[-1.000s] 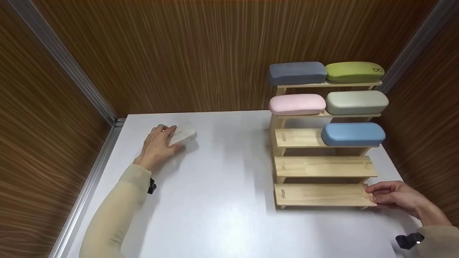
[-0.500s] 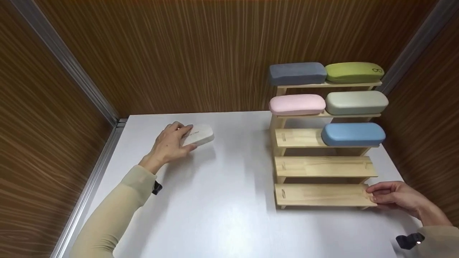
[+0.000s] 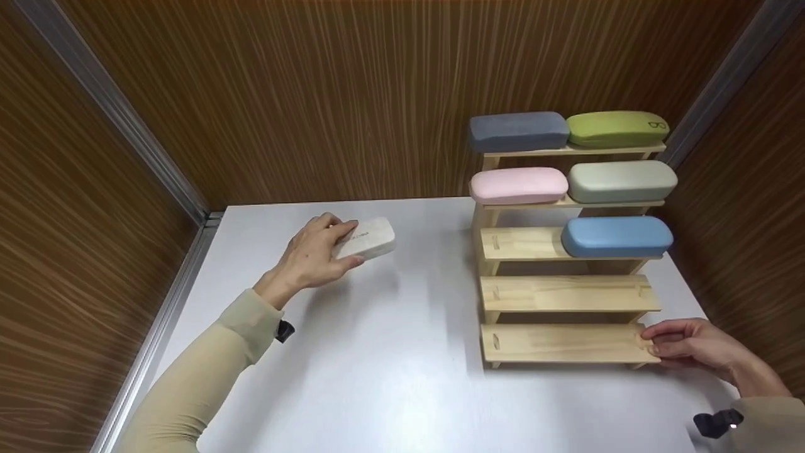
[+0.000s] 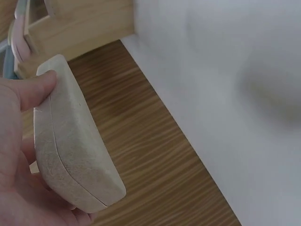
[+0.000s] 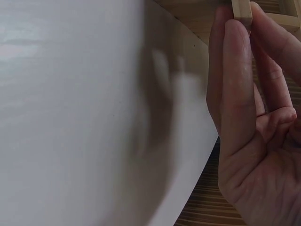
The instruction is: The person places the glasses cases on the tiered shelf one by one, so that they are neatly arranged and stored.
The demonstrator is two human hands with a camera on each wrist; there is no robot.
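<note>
My left hand (image 3: 316, 253) grips a whitish glasses case (image 3: 372, 239) between thumb and fingers, over the left part of the white table. Dark lettering marks its lid, and a seam runs along its side in the left wrist view, where the glasses case (image 4: 75, 136) appears tilted. At the far right, my right hand (image 3: 704, 349) pinches the right end of the bottom shelf (image 3: 566, 343) of a stepped wooden rack. The right wrist view has that shelf's edge (image 5: 242, 12) between thumb and fingertips.
On the rack's upper tiers sit a grey-blue case (image 3: 519, 132), a lime case (image 3: 616, 129), a pink case (image 3: 519, 185), a pale green case (image 3: 622, 181) and a blue case (image 3: 616, 236). Wood-grain panels (image 3: 339, 100) wall in the table (image 3: 352, 390).
My left hand has carried the whitish glasses case to the right, toward the rack. My right hand stays at the bottom shelf's end.
</note>
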